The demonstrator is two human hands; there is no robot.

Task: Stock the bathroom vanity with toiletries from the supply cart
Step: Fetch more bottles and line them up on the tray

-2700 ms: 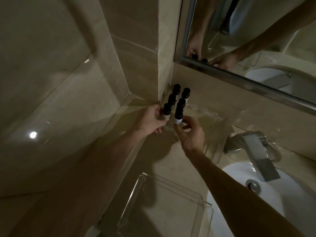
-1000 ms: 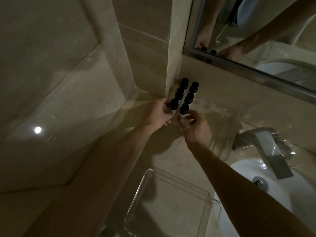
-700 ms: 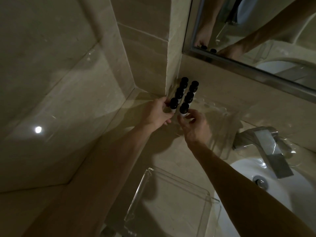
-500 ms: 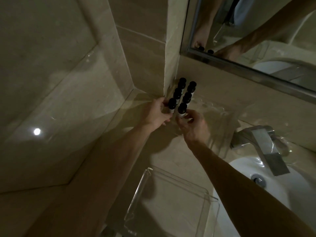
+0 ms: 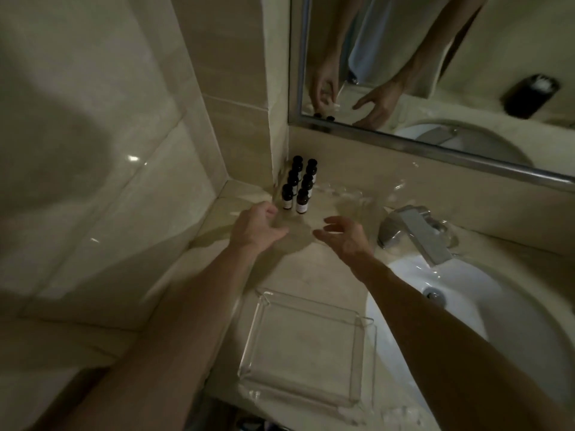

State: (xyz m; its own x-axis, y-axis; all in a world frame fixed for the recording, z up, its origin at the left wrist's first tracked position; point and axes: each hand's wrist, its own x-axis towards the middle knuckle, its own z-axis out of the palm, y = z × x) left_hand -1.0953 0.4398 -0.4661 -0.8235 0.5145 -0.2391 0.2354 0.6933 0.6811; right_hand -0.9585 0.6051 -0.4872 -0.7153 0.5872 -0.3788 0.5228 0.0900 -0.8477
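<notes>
At frame centre, six small bottles (image 5: 298, 185) stood in two rows on the surface (image 5: 311, 270), left hand (image 5: 256, 227) and right hand (image 5: 345, 236) held just below, fingers loosely spread, apparently nothing gripped

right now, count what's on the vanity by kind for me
black-capped bottles: 6
clear tray at the front: 1
tap: 1
basin: 1
total: 9
The clear glints beside the bottles are too faint to count.

walls (image 5: 102, 98): glossy beige tile | mirror (image 5: 485, 57): metal-framed | light: dim
</notes>
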